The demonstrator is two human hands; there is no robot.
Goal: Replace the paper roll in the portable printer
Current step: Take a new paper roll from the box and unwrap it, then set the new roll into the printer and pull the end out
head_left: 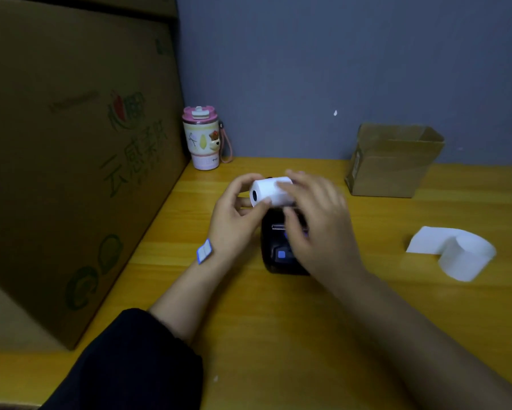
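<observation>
A full white paper roll (269, 191) with a dark core hole is held in the air just above the far end of the black portable printer (275, 250). My left hand (234, 214) grips the roll's left end with thumb and fingers. My right hand (313, 220) lies over the roll's right side, blurred, and covers much of the printer. The printer sits on the yellow wooden table (278, 321); its paper slot and a blue button show. A loose, partly unwound white paper roll (455, 253) lies on the table to the right.
A large cardboard box (71, 158) leans along the left side. A pink-lidded tumbler (203, 137) stands at the back corner. A small open cardboard box (393, 161) stands at the back right against the blue-grey wall.
</observation>
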